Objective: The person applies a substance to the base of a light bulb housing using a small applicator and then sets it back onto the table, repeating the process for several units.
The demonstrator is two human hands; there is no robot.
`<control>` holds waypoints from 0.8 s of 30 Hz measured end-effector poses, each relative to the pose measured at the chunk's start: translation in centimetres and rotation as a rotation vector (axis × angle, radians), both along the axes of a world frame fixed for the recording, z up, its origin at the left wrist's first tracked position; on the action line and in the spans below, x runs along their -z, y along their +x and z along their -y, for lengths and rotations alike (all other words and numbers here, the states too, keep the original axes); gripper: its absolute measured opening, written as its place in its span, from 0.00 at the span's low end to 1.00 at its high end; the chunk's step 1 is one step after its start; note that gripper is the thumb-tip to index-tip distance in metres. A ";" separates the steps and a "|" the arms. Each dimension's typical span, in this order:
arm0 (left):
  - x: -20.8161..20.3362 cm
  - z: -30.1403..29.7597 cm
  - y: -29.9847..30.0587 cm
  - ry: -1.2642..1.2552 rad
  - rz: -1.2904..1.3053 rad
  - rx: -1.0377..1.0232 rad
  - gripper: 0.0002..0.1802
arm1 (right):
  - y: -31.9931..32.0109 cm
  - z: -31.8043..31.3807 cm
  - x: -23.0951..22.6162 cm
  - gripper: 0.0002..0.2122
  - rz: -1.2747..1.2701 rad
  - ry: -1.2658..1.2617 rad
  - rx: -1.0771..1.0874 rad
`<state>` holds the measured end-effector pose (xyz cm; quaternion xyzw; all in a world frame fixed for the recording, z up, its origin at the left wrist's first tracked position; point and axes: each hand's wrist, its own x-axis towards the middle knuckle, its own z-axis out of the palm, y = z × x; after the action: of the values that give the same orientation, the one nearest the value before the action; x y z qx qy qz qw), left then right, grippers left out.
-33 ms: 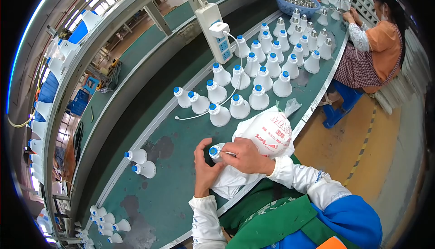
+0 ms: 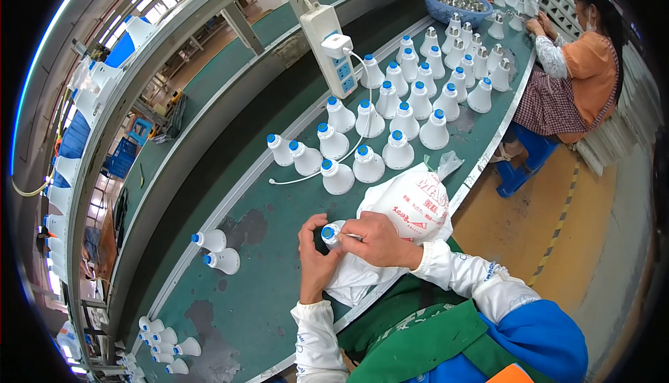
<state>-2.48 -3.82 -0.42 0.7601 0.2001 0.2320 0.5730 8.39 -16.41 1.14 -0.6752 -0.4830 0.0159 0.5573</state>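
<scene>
Between my hands, near the front edge of the table, is a white cone-shaped bulb housing [image 2: 332, 234] with a blue piece in its narrow top. My left hand [image 2: 317, 261] curls around its left side, thumb and fingers closed on it. The fingers of my right hand [image 2: 380, 241] are pinched together against the housing's right side near the top; whether something small sits in them is hidden. Just right of my hands lies a white plastic bag [image 2: 411, 205] with red print. Similar blue-topped housings [image 2: 338, 177] stand in rows beyond my hands.
Two blue-topped housings [image 2: 223, 260] lie at left, with several plain white ones [image 2: 187, 346] at lower left. A white power strip [image 2: 331, 48] with a cable hangs over the table [image 2: 272, 299]. A blue basket [image 2: 456, 15] of metal caps and a seated co-worker [image 2: 589, 69] are at far right.
</scene>
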 end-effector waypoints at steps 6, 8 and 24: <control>0.0 -0.7 -0.2 0.150 -0.025 0.093 0.33 | 0.1 0.0 -0.1 0.04 0.010 0.006 -0.001; -0.5 0.2 0.2 0.005 0.022 0.022 0.32 | 0.1 0.0 -0.1 0.04 0.013 0.006 0.002; -0.2 -0.6 -0.4 0.265 -0.091 0.104 0.33 | -0.2 -0.1 0.1 0.04 -0.004 -0.009 0.002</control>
<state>-2.86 -3.17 -0.20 0.8482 0.1537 0.1917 0.4693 8.24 -16.32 1.04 -0.6781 -0.4811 0.0189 0.5553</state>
